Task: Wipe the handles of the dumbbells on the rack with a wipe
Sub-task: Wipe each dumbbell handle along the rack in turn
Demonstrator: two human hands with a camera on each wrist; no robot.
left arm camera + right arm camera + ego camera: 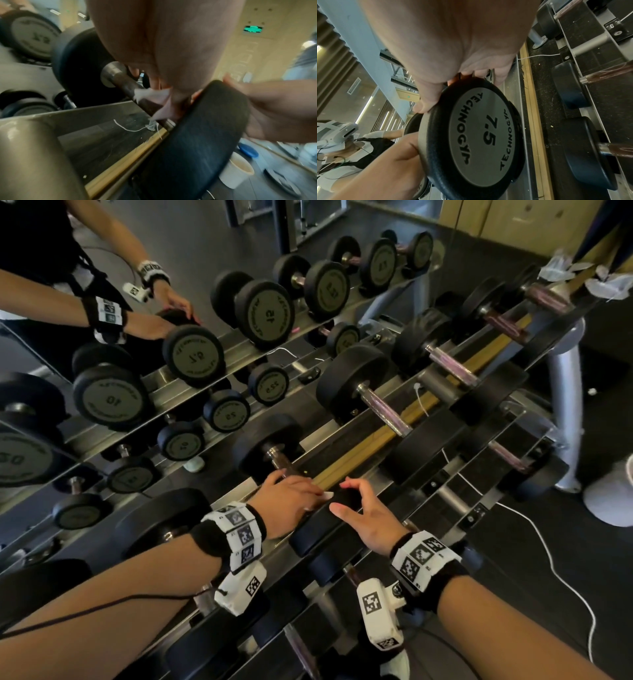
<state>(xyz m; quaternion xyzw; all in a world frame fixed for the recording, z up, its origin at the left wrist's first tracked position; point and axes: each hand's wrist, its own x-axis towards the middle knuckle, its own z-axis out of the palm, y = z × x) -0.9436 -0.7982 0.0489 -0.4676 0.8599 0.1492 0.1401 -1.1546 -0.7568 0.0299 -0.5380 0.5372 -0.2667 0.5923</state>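
Observation:
The 7.5 dumbbell lies on the top tier of the rack (373,474), its far head (263,440) toward the mirror. My left hand (294,498) wraps a white wipe (150,97) round the metal handle (121,82), close to the near head. A corner of the wipe (327,495) peeks out past my fingers. My right hand (356,505) cups the rim of the near black head (479,135), thumb (428,102) on one side and fingers curled over the top. Most of the handle is hidden under my left hand.
More dumbbells (383,409) sit along the top tier to the right, and smaller ones (507,453) on the lower tier. A mirror (171,285) backs the rack. Crumpled wipes (609,284) lie at the far right end. A white cable (548,549) runs across the floor.

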